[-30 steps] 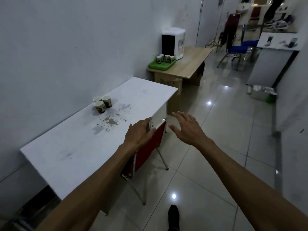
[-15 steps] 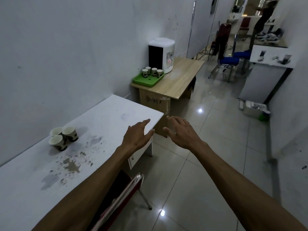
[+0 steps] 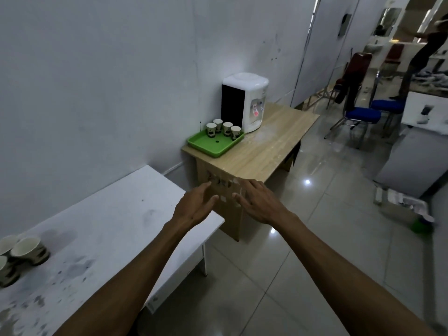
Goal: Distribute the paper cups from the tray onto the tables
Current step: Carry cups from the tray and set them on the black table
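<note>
Head view. Left hand (image 3: 196, 206) and right hand (image 3: 258, 202), both empty with fingers loosely spread, are held out side by side, nearly touching, over the gap between two tables. The fingertips blur against the cardboard-brown panel (image 3: 225, 190) under the far table, whose printed lettering cannot be read. On the light wood-grain table (image 3: 271, 151) a shallow green plastic tray (image 3: 213, 144) carries four patterned paper cups (image 3: 223, 128), upright, clustered at its far edge just beside a white tabletop water dispenser (image 3: 252, 103). On the near white stained table (image 3: 101, 229) three similar paper cups (image 3: 25, 248) stand touching; two are cut off by the left frame edge. A figure in the far background (image 3: 421, 59) is motion-blurred beyond two blue-seated chairs (image 3: 363, 115).
</note>
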Motion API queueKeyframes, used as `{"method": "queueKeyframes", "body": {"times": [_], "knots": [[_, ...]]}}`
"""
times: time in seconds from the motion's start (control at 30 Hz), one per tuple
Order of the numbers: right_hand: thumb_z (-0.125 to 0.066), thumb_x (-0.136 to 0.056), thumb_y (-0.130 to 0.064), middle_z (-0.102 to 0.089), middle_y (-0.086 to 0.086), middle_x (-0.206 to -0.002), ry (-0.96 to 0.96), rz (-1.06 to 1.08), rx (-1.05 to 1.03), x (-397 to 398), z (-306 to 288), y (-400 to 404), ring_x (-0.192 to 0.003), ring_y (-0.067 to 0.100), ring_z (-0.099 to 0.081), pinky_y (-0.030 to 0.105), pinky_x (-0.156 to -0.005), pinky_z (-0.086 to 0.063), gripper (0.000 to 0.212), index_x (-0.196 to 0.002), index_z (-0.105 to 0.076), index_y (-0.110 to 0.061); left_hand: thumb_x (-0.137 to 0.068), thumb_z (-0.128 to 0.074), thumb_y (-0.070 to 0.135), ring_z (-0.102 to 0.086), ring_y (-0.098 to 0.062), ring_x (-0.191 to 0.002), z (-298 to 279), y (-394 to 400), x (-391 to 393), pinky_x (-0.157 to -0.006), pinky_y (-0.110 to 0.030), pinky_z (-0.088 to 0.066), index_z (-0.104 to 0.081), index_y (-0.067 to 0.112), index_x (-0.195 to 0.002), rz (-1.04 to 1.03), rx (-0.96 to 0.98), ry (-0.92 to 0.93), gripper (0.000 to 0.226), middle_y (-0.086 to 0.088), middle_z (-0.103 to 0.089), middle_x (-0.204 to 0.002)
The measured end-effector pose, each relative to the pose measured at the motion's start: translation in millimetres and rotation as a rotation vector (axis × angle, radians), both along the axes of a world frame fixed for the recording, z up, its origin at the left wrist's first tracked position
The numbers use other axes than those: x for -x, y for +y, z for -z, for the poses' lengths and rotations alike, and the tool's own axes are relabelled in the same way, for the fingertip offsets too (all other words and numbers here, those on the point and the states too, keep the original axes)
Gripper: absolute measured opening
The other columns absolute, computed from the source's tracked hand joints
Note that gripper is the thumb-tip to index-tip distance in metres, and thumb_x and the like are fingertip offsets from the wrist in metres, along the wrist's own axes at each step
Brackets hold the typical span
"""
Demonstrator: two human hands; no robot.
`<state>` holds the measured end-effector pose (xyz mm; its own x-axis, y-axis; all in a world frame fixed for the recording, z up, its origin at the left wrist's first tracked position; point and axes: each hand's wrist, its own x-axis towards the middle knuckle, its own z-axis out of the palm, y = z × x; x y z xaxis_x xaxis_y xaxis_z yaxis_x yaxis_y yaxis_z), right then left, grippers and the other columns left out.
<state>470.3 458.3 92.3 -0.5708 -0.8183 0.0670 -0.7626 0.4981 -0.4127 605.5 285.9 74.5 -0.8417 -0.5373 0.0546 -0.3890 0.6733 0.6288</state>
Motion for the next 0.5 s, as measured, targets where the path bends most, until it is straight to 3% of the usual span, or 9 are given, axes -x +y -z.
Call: {"method": "queueKeyframes", "body": {"times": [0.1,0.33,0.5], "knots": [[-0.041,-0.104,-0.046,-0.044,0.012,-0.149,-0.004,-0.023,0.011,58,-7,-22,-0.137,0.029,-0.04,0.044,-0.107,-0.039,0.057,-0.152,-0.033,-0.017,-0.098,-0.057,0.045,-0.056,-0.027,-0.13,0,-13,51,-0.105,-0.044,-0.05,-0.046,0.019,-0.148,-0.039,-0.018,0.029,0.057,-0.006,-0.057,-0.144],[-0.042,-0.104,-0.047,-0.045,0.01,-0.149,-0.014,-0.068,0.041,213,13,-89,-0.137,0.03,-0.039,0.045,-0.106,-0.041,0.057,-0.153,-0.034,-0.017,-0.098,-0.058,0.041,-0.059,-0.025,-0.123,11,-63,190,-0.1,-0.034,-0.05,-0.05,0.017,-0.144,-0.096,-0.066,0.044,0.052,-0.008,-0.061,-0.138],[-0.043,-0.104,-0.046,-0.047,0.011,-0.146,-0.025,-0.099,0.066,316,32,-149,-0.136,0.029,-0.039,0.045,-0.106,-0.041,0.057,-0.151,-0.036,-0.014,-0.097,-0.059,0.042,-0.061,-0.025,-0.119,24,-116,287,-0.099,-0.04,-0.052,-0.049,0.02,-0.145,-0.191,-0.136,0.076,0.053,-0.01,-0.062,-0.135]]}}
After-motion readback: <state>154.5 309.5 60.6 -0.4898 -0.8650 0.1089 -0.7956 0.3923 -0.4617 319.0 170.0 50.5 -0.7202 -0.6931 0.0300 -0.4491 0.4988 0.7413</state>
